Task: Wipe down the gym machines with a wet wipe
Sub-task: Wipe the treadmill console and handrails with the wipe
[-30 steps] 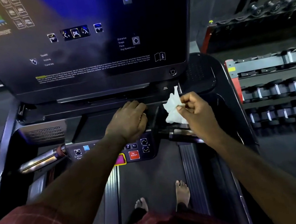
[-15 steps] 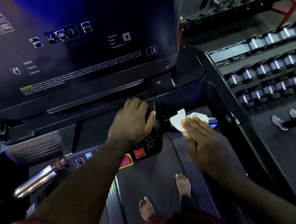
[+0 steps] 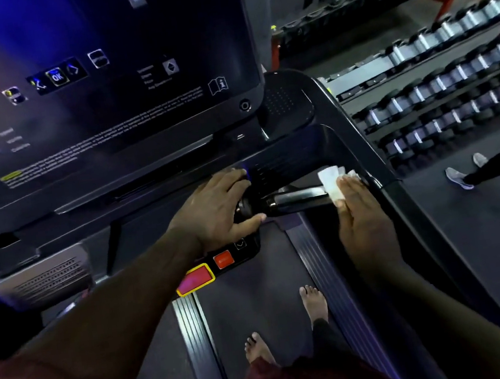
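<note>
Head view: the right hand (image 3: 366, 221) lies flat, grip wide, its straight fingers pressing the white wet wipe (image 3: 332, 183) onto the right end of the treadmill's chrome handlebar (image 3: 297, 197), just beside the side rail (image 3: 374, 154). The left hand (image 3: 216, 209) rests at the bar's inner end, grip loose and holding nothing, above the red stop button (image 3: 223, 259). A dumbbell rack (image 3: 452, 92) stands to the right.
</note>
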A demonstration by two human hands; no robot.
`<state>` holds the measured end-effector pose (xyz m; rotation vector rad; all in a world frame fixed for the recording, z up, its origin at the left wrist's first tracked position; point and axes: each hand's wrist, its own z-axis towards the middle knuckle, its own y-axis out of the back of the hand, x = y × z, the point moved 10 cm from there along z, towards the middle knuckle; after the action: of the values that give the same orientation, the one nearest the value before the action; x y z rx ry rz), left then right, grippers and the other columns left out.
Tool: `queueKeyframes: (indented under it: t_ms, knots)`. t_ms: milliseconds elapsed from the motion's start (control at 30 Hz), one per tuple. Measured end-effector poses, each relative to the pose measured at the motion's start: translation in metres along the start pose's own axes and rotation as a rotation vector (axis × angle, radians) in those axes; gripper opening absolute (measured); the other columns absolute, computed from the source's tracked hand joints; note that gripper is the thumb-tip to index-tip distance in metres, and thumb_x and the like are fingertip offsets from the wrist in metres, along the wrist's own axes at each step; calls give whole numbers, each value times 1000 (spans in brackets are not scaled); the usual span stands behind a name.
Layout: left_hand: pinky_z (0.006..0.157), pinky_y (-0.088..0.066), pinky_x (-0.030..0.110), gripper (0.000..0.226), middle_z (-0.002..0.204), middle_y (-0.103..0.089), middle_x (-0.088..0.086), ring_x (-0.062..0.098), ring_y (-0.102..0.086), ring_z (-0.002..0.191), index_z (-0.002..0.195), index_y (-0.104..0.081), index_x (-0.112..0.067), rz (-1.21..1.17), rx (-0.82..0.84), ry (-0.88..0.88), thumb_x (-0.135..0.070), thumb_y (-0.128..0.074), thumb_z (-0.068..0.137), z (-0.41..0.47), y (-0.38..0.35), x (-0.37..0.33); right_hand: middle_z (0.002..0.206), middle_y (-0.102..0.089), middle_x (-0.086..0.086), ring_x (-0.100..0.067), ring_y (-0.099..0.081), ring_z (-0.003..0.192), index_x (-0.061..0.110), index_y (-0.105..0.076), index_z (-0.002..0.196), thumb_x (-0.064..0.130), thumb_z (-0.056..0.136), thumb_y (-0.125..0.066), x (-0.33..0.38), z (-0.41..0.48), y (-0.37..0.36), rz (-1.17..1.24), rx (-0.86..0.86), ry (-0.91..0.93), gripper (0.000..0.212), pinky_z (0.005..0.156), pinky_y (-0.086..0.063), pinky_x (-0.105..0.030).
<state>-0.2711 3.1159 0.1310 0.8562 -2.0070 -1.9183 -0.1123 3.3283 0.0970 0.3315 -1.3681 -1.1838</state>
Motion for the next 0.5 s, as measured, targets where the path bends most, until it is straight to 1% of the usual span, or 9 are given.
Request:
queueKeyframes:
  t_ms: [67, 133, 200, 233, 300, 333, 400, 433, 500]
  knots:
    - [126, -31, 47, 98, 167, -33, 0, 19, -21, 158, 156, -45, -16, -1, 23, 3, -85, -45, 86, 1, -1, -1, 161, -42, -18, -30, -32, 154, 0, -47, 152, 30, 107, -47, 9, -2, -7, -43, -15, -19, 54, 122, -32, -53]
    - [127, -29, 44, 101, 167, -32, -1, 18, -20, 158, 157, -44, -16, -15, 24, 3, -85, -50, 83, 3, -2, -1, 161, -41, -20, -33, -31, 154, -2, -46, 152, 29, 105, -54, 45, -4, -26, -15, -29, 32, 57, 123, -30, -54]
    - [126, -31, 47, 98, 166, -36, 2, 21, -24, 157, 155, -46, -13, -37, 7, -4, -81, -52, 84, 1, -2, 2, 161, -41, -19, -33, -30, 155, -2, -46, 152, 22, 105, -56, 93, -12, -49, 32, -11, 168, 53, 123, -30, -55]
    - [125, -32, 48, 95, 165, -37, 3, 22, -25, 157, 155, -46, -11, -52, 8, -6, -77, -51, 86, 1, -3, 3, 163, -38, -18, -31, -27, 156, -1, -45, 153, 19, 107, -54, 113, -18, -57, 44, 22, 252, 51, 124, -28, -55]
    - [125, -32, 50, 89, 166, -37, 5, 23, -25, 157, 156, -45, -10, -85, 31, -8, -69, -47, 89, 1, -4, 4, 167, -33, -13, -27, -21, 159, 3, -42, 156, 16, 109, -46, 126, -27, -62, 43, 88, 382, 49, 127, -22, -50]
    - [125, -32, 50, 87, 166, -37, 5, 23, -24, 157, 156, -45, -9, -96, 38, -13, -66, -45, 90, 0, -3, 4, 168, -31, -11, -25, -19, 159, 5, -40, 157, 15, 109, -43, 119, -28, -62, 25, 106, 412, 50, 128, -20, -49]
    - [125, -32, 51, 83, 165, -38, 7, 24, -25, 157, 156, -45, -8, -103, 36, -22, -61, -44, 92, 0, -2, 3, 168, -28, -12, -26, -18, 159, 5, -37, 159, 14, 108, -44, 88, -28, -58, -20, 66, 383, 52, 127, -22, -51]
    - [125, -32, 52, 82, 165, -38, 6, 24, -25, 157, 156, -44, -9, -101, 39, -25, -60, -44, 92, 1, -1, 3, 168, -27, -15, -28, -18, 159, 3, -35, 159, 18, 108, -44, 63, -26, -53, -50, 21, 310, 53, 126, -23, -53]
    - [125, -32, 52, 81, 165, -37, 5, 23, -24, 157, 157, -43, -9, -99, 51, -22, -59, -43, 93, 1, -2, 3, 168, -25, -19, -32, -17, 159, 0, -30, 160, 31, 108, -43, 16, -24, -45, -103, -62, 101, 62, 126, -22, -55]
